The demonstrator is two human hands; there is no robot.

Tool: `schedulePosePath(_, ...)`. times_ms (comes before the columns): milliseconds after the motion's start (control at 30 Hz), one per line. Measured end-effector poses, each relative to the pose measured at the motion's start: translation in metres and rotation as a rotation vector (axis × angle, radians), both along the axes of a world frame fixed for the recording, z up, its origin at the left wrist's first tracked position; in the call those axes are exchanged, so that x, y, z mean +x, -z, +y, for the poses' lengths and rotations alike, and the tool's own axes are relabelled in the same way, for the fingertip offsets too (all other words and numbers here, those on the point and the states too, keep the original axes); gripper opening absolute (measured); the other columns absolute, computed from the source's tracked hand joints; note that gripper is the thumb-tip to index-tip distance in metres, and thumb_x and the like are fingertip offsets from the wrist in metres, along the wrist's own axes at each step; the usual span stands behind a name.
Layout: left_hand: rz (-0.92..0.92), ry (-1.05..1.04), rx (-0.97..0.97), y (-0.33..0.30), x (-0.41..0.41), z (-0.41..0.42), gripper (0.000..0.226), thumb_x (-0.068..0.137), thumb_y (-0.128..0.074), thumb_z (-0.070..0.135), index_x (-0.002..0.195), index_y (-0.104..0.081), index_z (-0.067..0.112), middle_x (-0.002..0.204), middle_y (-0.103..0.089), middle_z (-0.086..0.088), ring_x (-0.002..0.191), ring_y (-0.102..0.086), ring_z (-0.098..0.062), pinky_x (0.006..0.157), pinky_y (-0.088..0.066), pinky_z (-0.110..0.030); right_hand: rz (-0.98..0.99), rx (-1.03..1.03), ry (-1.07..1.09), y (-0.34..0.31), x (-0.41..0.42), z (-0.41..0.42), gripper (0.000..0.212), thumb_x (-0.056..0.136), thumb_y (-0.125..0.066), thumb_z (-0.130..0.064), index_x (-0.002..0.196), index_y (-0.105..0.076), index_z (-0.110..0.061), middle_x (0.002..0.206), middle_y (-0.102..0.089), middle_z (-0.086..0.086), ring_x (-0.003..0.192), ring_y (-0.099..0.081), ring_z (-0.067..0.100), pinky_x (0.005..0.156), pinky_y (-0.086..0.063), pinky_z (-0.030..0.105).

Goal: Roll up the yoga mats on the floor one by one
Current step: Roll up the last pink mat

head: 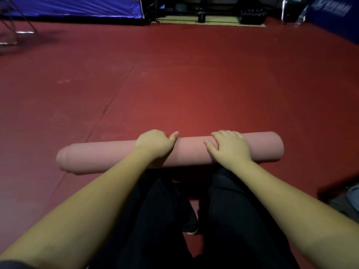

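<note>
Head view: pink yoga mat (194, 152) fully rolled, left end uneven; left hand (155, 143) grip apparently curled over it, right hand (229, 146) flat.

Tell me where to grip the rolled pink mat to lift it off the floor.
Grip the pink mat around its middle, coming from above on the near side. It lies crosswise as a full cylinder, and the left hand and right hand already rest there, likely balancing both ends. The left end looks telescoped, so avoid it.

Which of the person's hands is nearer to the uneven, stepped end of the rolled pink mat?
Left. The left hand rests on the pink mat nearer its stepped end; the right hand sits toward the opposite end.
</note>
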State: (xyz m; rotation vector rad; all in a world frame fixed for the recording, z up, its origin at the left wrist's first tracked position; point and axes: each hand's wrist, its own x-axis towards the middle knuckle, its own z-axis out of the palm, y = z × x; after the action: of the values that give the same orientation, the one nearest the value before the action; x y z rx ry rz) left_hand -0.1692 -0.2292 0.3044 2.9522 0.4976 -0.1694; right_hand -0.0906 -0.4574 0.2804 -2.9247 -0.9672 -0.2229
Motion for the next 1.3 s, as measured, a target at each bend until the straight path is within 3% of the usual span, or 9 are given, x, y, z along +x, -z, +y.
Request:
schedulePosePath(300, 0.145, -0.051, -0.073, -0.014, 0.007, 0.002, 0.078, 0.098, -0.018, 0.065, 0.113, -0.067, 0.006, 0.124, -0.063, -0.019, 0.114, -0.058, -0.037, 0.092, -0.044, -0.042, 0.028, -0.053, 0.069, -0.01, 0.01, 0.01, 0.068, 0.087, -0.015, -0.063, 0.094, -0.069, -0.021, 0.099, -0.069, 0.002, 0.099, -0.06, 0.027, 0.082, -0.042, 0.037)
schedulePosePath(467, 0.249, -0.038, -0.128, -0.038, 0.006, -0.004, 0.077, 0.103, -0.019, 0.058, 0.134, -0.054, -0.002, 0.145, -0.048, -0.023, 0.132, -0.046, -0.037, 0.105, -0.036, -0.04, 0.075, -0.045, 0.04, -0.026, 0.013, 0.009, 0.054, 0.096, -0.027, -0.059, 0.086, -0.066, -0.022, 0.102, -0.069, 0.005, 0.1, -0.062, 0.03, 0.078, -0.043, 0.036)
schedulePosePath(567, 0.345, 0.006, -0.182, -0.051, 0.009, -0.009, 0.069, 0.107, -0.017, 0.05, 0.146, -0.041, -0.002, 0.156, -0.033, -0.019, 0.144, -0.032, -0.032, 0.112, -0.028, -0.033, 0.176, -0.075, 0.062, -0.039, 0.015, 0.005, 0.062, 0.096, -0.025, -0.063, 0.1, -0.071, -0.022, 0.108, -0.07, 0.006, 0.105, -0.062, 0.03, 0.079, -0.045, 0.035)
schedulePosePath(700, 0.395, 0.027, -0.253, -0.05, 0.006, -0.005, 0.065, 0.106, -0.022, 0.05, 0.148, -0.04, 0.003, 0.159, -0.03, -0.013, 0.146, -0.029, -0.028, 0.115, -0.023, -0.034, 0.259, -0.174, 0.06, -0.05, 0.014, 0.006, 0.072, 0.095, -0.02, -0.066, 0.113, -0.071, -0.019, 0.117, -0.068, 0.011, 0.111, -0.061, 0.031, 0.087, -0.047, 0.039)
schedulePosePath(800, 0.35, -0.027, -0.236, -0.04, 0.002, 0.0, 0.063, 0.107, -0.023, 0.047, 0.144, -0.045, 0.0, 0.154, -0.037, -0.019, 0.141, -0.036, -0.032, 0.111, -0.029, -0.034, 0.356, -0.24, 0.063, -0.05, 0.016, 0.012, 0.075, 0.095, -0.019, -0.065, 0.121, -0.067, -0.014, 0.127, -0.063, 0.014, 0.117, -0.058, 0.032, 0.092, -0.045, 0.04)
schedulePosePath(900, 0.047, -0.068, -0.158, -0.024, -0.003, 0.0, 0.054, 0.104, -0.032, 0.045, 0.122, -0.062, 0.004, 0.131, -0.058, -0.021, 0.122, -0.052, -0.038, 0.1, -0.041, -0.043, 0.497, -0.275, 0.072, -0.054, 0.026, 0.022, 0.074, 0.099, -0.021, -0.059, 0.134, -0.057, -0.005, 0.143, -0.052, 0.018, 0.128, -0.05, 0.033, 0.103, -0.039, 0.04)
schedulePosePath(1000, -0.174, 0.003, 0.049, -0.004, -0.023, -0.017, 0.056, 0.1, -0.029, 0.05, 0.103, -0.066, 0.008, 0.109, -0.061, -0.016, 0.108, -0.057, -0.038, 0.088, -0.044, -0.045, 0.654, -0.294, 0.069, -0.056, 0.042, 0.035, 0.067, 0.101, -0.023, -0.054, 0.142, -0.049, -0.008, 0.153, -0.041, 0.015, 0.137, -0.042, 0.03, 0.107, -0.032, 0.037)
schedulePosePath(1133, -0.217, 0.027, 0.18, 0.011, -0.045, -0.019, 0.062, 0.094, -0.019, 0.058, 0.086, -0.064, 0.014, 0.087, -0.067, -0.011, 0.084, -0.062, -0.036, 0.079, -0.043, -0.044, 0.771, -0.313, 0.067, -0.05, 0.057, 0.049, 0.06, 0.098, -0.029, -0.056, 0.137, -0.055, -0.019, 0.152, -0.043, 0.008, 0.133, -0.044, 0.026, 0.096, -0.032, 0.036)
schedulePosePath(1300, -0.13, 0.009, 0.189, 0.01, -0.032, -0.014, 0.07, 0.093, -0.01, 0.062, 0.092, -0.063, 0.017, 0.098, -0.068, -0.007, 0.096, -0.06, -0.033, 0.082, -0.039, -0.043, 0.793, -0.296, 0.06, -0.045, 0.06, 0.056, 0.06, 0.1, -0.031, -0.057, 0.137, -0.055, -0.017, 0.15, -0.045, 0.009, 0.132, -0.045, 0.027, 0.101, -0.034, 0.037)
